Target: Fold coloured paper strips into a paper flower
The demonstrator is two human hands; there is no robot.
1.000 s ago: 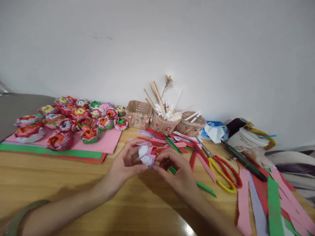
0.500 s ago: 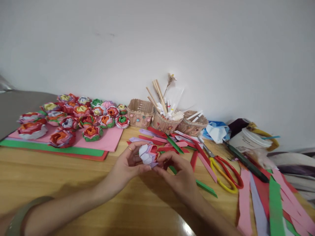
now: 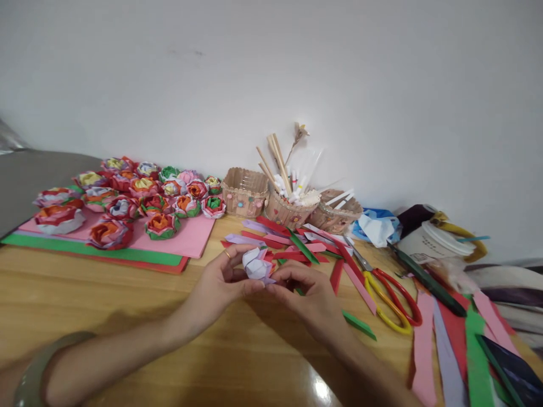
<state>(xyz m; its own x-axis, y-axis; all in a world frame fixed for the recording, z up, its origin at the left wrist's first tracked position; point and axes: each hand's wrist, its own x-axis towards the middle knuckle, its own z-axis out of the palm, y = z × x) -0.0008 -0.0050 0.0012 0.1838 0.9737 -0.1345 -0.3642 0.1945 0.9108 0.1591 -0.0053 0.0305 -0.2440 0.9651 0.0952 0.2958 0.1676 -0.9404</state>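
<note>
A small folded-paper flower (image 3: 257, 264), pale lilac with some red, is held up over the wooden table (image 3: 186, 350). Around its left side and base my left hand (image 3: 229, 278) has its fingers closed, a ring on one finger. At the flower's lower right, my right hand (image 3: 306, 291) pinches the lilac paper edge between thumb and fingers. Beyond the hands lie folded paper strips (image 3: 303, 246) in red, green, pink and lilac.
Many finished paper flowers (image 3: 163, 226) sit on stacked coloured sheets (image 3: 193, 240) at the left. Three baskets (image 3: 244, 195) line the wall. At the right are scissors (image 3: 392, 299), a cutter (image 3: 428, 282), a white tub (image 3: 432, 243), cut strips and a dark device (image 3: 513, 367).
The flower has turned slightly in my hands, showing more of its lilac side and less red. A dark device now shows at the lower right. The view has shifted a little.
</note>
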